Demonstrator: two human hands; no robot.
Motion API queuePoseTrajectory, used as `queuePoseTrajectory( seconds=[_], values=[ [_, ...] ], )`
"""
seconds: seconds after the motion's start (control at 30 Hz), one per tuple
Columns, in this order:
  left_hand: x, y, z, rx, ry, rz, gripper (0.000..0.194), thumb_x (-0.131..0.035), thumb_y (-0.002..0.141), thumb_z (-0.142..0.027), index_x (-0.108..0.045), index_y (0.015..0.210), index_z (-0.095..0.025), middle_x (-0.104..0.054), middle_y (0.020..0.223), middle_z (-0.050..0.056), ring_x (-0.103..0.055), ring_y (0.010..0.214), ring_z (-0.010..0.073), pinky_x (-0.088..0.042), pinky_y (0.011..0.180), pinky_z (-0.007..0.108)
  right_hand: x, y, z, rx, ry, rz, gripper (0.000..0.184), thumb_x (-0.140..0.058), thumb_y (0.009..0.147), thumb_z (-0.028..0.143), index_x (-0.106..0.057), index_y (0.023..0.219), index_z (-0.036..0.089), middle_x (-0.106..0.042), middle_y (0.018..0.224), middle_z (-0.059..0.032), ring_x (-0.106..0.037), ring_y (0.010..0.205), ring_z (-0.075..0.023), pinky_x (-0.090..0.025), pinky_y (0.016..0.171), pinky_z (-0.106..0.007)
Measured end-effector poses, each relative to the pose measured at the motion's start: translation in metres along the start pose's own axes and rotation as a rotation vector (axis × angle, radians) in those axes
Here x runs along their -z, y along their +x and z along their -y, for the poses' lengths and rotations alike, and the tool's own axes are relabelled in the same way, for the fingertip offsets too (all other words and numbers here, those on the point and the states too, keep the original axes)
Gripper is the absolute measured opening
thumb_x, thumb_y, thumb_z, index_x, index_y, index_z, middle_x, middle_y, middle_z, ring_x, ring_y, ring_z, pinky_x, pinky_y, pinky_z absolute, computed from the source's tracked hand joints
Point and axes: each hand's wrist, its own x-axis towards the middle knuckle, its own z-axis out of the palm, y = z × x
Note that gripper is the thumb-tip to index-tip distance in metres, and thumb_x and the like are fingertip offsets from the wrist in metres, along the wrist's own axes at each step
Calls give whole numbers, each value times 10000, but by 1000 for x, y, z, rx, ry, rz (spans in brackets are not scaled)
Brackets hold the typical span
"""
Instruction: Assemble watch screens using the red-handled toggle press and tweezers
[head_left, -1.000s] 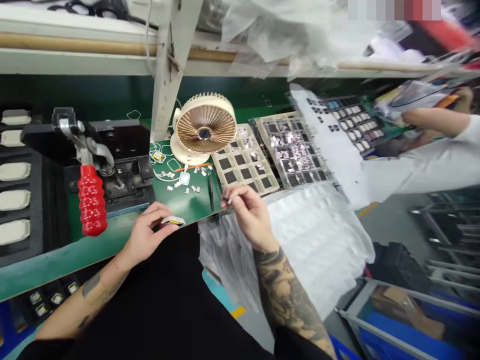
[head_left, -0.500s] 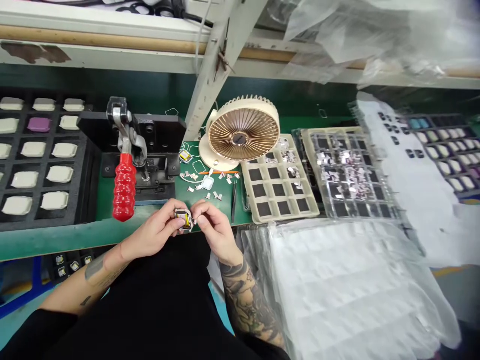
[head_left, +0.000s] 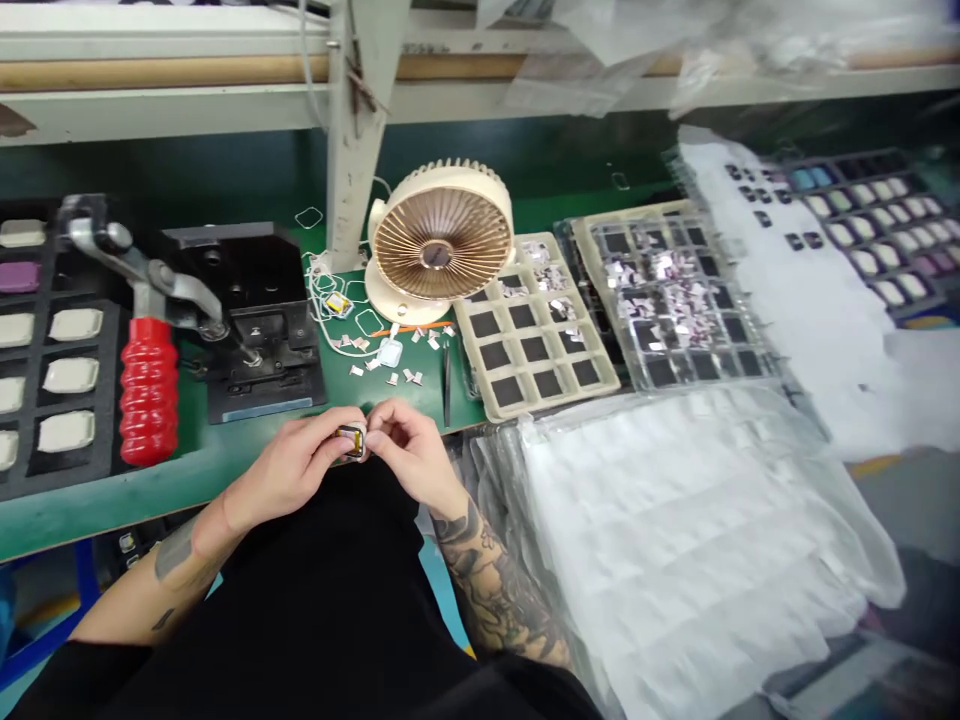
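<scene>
Now our left hand [head_left: 289, 468] and right hand [head_left: 411, 452] pinch a small yellow-edged component [head_left: 350, 441] between them; tweezers [head_left: 446, 385] lie nearby on the desk [head_left: 187, 483].

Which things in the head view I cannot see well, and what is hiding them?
Small yellow and black part: head view, mostly hidden by the fingers of the left hand and right hand.
Loose metal pieces: head view, too small to identify.
Black foam tray: head view, cut off by the left edge.

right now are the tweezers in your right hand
No, the tweezers lie on the green bench mat, apart from the right hand.
</scene>
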Motion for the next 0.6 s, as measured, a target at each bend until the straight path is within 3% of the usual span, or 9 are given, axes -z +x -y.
queuePoseTrajectory(
  seconds=[0.17,0.27,0.33,0.4,0.47,0.53,0.6],
  values=[
    [-17,-6,10,-82,58,87,245,-539,1148,-311,-738,1278,-251,-802,1027,31,-727,832,160,-559,828,250,4,-30,-2,-119,57,-6,596,-928,780,719,-631,841,206,-711,739,8,-668,666,-139,-575,684,-283],
    [-37,-1,26,-40,-21,89,228,-622,1115,-353,-720,1288,-240,-829,1053,44,-778,828,173,-608,813,254,13,-61,16,-5,-144,-187,544,-896,832,701,-681,863,202,-703,794,9,-621,696,-125,-536,696,-270],
    [-48,6,35,-3,-95,93,244,-661,1093,-393,-712,1274,-237,-841,1179,76,-821,939,209,-647,872,287,29,-88,33,112,-333,-354,436,-842,923,631,-718,901,213,-723,859,-9,-637,749,-141,-545,730,-284],
    [-54,11,41,-10,-131,72,250,-702,1062,-421,-730,1234,-241,-811,1339,96,-815,1142,257,-651,1025,352,57,-123,48,213,-505,-557,347,-763,1004,560,-734,921,223,-750,905,-32,-673,799,-164,-571,778,-309],
    [-55,13,45,-26,-107,1,257,-756,1016,-451,-765,1170,-245,-784,1393,85,-769,1271,291,-593,1177,416,99,-162,61,226,-722,-805,291,-702,1037,500,-744,942,228,-773,922,-44,-702,825,-179,-591,805,-325],
    [-51,12,51,12,-73,-108,286,-798,976,-479,-782,1144,-248,-795,1325,65,-776,1227,292,-576,1212,441,155,-203,72,120,-975,-1038,247,-681,1023,457,-756,972,227,-793,950,-46,-721,847,-187,-603,813,-326],
    [-46,11,58,57,-74,-169,339,-804,975,-472,-765,1237,-260,-811,1267,47,-807,1109,271,-634,1140,437,216,-242,83,26,-1058,-1225,216,-663,1008,396,-763,989,206,-806,998,-73,-726,898,-205,-601,848,-347]
  ],
)
